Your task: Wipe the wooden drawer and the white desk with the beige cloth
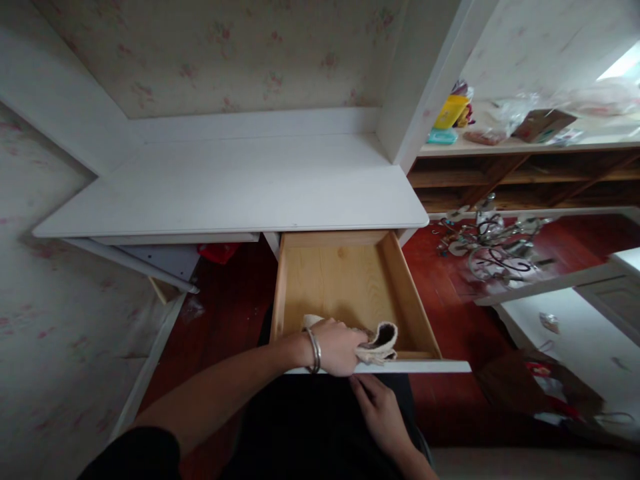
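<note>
Inside open drawer (pixel 345 280), front edge: my left hand (pixel 337 347) grips cloth (pixel 377 343), fingers closed on it, bracelet (pixel 315 350) at wrist. Right hand (pixel 383 410) just below drawer front, fingers loosely extended, holding nothing. White desk (pixel 235 187) above.

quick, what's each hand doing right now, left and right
Left hand: closed on a cloth, inside the open wooden drawer.
Right hand: fingertips at the drawer's white front; grip cannot be told.
</note>
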`<state>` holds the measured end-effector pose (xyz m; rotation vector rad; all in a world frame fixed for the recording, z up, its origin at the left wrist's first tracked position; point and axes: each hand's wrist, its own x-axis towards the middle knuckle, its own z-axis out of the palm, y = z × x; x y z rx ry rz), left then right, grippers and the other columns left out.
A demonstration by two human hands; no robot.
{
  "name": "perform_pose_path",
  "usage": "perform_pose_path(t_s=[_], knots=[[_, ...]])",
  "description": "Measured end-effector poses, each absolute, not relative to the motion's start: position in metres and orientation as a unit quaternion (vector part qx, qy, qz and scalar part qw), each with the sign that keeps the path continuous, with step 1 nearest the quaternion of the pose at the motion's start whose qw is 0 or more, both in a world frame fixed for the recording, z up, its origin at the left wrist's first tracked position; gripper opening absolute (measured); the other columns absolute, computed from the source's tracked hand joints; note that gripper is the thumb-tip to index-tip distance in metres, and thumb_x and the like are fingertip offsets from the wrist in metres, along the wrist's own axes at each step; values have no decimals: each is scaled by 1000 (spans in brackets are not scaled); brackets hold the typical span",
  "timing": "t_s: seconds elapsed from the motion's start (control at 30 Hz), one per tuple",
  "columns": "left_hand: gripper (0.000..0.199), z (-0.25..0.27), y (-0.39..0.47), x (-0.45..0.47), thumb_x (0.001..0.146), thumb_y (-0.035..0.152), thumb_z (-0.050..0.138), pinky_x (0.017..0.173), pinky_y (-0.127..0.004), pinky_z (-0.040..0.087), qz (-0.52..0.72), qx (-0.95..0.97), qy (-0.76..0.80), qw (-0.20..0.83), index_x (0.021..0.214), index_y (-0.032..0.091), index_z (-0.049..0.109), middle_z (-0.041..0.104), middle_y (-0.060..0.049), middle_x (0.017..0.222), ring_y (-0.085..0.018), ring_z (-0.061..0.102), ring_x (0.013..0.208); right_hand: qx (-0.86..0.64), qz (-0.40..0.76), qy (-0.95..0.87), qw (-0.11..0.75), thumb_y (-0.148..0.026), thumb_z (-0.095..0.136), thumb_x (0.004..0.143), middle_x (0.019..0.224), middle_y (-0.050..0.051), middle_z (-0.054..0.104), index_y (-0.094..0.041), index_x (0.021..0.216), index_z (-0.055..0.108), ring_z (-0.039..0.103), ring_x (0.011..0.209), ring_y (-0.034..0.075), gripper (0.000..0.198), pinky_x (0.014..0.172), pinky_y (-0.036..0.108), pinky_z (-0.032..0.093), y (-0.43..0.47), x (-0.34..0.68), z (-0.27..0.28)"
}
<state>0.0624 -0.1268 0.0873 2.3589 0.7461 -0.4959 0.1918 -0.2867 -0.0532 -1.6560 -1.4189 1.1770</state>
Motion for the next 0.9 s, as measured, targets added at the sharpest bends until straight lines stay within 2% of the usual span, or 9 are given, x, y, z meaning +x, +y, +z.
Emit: perform_pose_path(t_s=[0.1, 0.27, 0.43, 0.53, 0.63, 0.77, 0.83, 0.9], knots=[[30, 79, -132, 94, 80, 37, 47, 75, -36, 54, -164, 893, 284, 308, 105, 28, 62, 73, -6, 104, -28, 69, 93, -635, 442, -540, 330, -42, 49, 97, 106, 10, 72, -20, 105, 75, 67, 95, 23, 35, 87, 32, 50, -287, 191, -54], [31, 73, -140, 126, 79, 35, 49, 77, -37, 54, -136, 896, 280, 317, 106, 27, 61, 72, -7, 106, -29, 68, 98, -644, 439, -532, 329, -43, 50, 96, 102, 10, 73, -19, 103, 75, 68, 94, 25, 35, 87, 34, 50, -289, 190, -58], [33, 101, -122, 132, 82, 37, 48, 74, -36, 54, -137, 883, 283, 349, 112, 26, 58, 71, -8, 107, -28, 68, 94, -637, 445, -531, 339, -44, 50, 96, 105, 10, 72, -20, 103, 75, 67, 95, 25, 36, 86, 34, 51, -286, 190, -54], [34, 127, -107, 134, 87, 34, 45, 76, -36, 53, -67, 899, 286, 325, 118, 24, 53, 70, -8, 107, -26, 68, 92, -633, 451, -527, 344, -45, 49, 96, 103, 10, 73, -20, 99, 75, 67, 95, 25, 36, 87, 34, 50, -285, 190, -51], [42, 133, -104, 142, 89, 21, 41, 82, -34, 51, 48, 934, 220, 277, 131, 21, 44, 65, -8, 120, -22, 64, 102, -637, 453, -524, 339, -45, 48, 96, 100, 9, 73, -21, 97, 75, 67, 94, 25, 37, 87, 33, 50, -284, 189, -50], [44, 88, -103, 161, 93, 20, 39, 100, -34, 43, 124, 978, 57, 155, 137, 17, 43, 53, -7, 139, -20, 49, 126, -635, 456, -527, 334, -46, 46, 97, 101, 9, 72, -22, 100, 75, 66, 94, 24, 38, 86, 32, 50, -282, 189, -47], [46, 54, -97, 170, 92, 18, 43, 100, -38, 42, 86, 992, 15, 87, 137, 25, 47, 54, -4, 139, -22, 49, 126, -639, 454, -526, 330, -47, 46, 97, 100, 9, 72, -22, 97, 75, 66, 93, 24, 38, 86, 32, 49, -282, 189, -45], [45, 27, -86, 178, 96, 18, 37, 98, -40, 41, 82, 995, -14, 52, 137, 32, 49, 56, -2, 137, -23, 48, 127, -644, 455, -522, 325, -48, 46, 97, 98, 9, 72, -21, 95, 75, 66, 91, 23, 40, 84, 31, 49, -283, 188, -44]])
